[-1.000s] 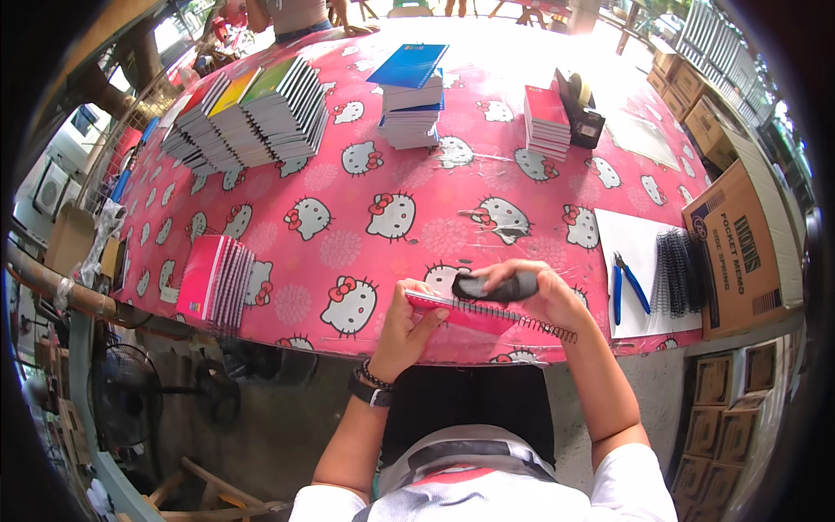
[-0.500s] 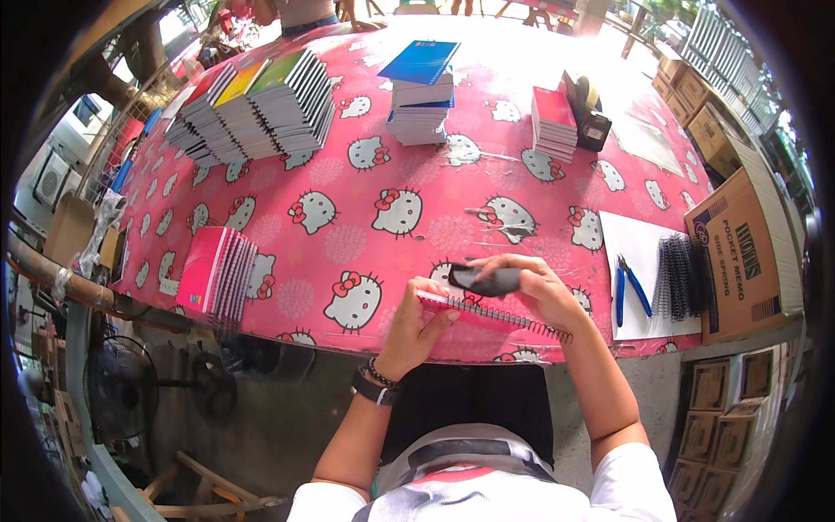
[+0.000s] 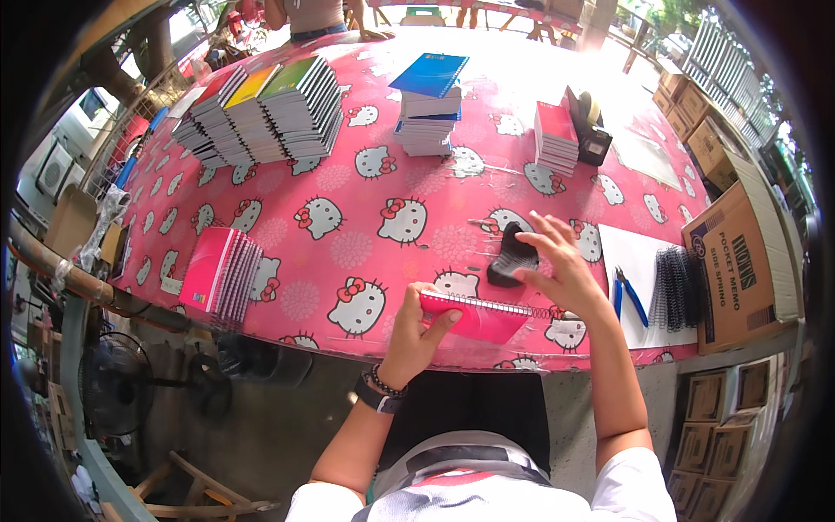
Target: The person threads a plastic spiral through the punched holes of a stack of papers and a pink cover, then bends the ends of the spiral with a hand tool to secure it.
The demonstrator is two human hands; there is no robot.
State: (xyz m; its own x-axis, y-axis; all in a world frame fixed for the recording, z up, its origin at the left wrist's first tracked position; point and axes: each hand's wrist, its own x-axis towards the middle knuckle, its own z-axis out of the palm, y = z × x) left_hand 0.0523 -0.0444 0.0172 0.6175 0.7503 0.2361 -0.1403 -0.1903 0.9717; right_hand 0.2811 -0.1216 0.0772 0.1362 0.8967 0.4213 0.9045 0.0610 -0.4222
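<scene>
My left hand [image 3: 412, 337] grips the left end of a small pink notebook [image 3: 480, 324], thumb on its cover, just above the table's near edge. Along the notebook's upper edge runs a black wire spiral [image 3: 546, 312], whose right end sticks out past the cover. Over the table to the right, my right hand [image 3: 561, 271] is open with its fingers spread. Right beside its thumb and fingertips, a dark, waisted hand-sized object [image 3: 511, 259] lies on the tablecloth; its exact kind is unclear.
Pink spiral notebooks [image 3: 209, 265] stand stacked at left. Taller notebook stacks [image 3: 291, 109], a blue-topped stack [image 3: 426, 109], a red-topped stack [image 3: 554, 139] and a tape dispenser [image 3: 594, 139] stand farther back. Blue-handled pliers [image 3: 633, 296], black spirals [image 3: 677, 283] and a cardboard box [image 3: 735, 265] are at right.
My right hand has let go of the dark object, now lying on the table, and its fingers have spread. My left hand still holds the notebook in about the same place.
</scene>
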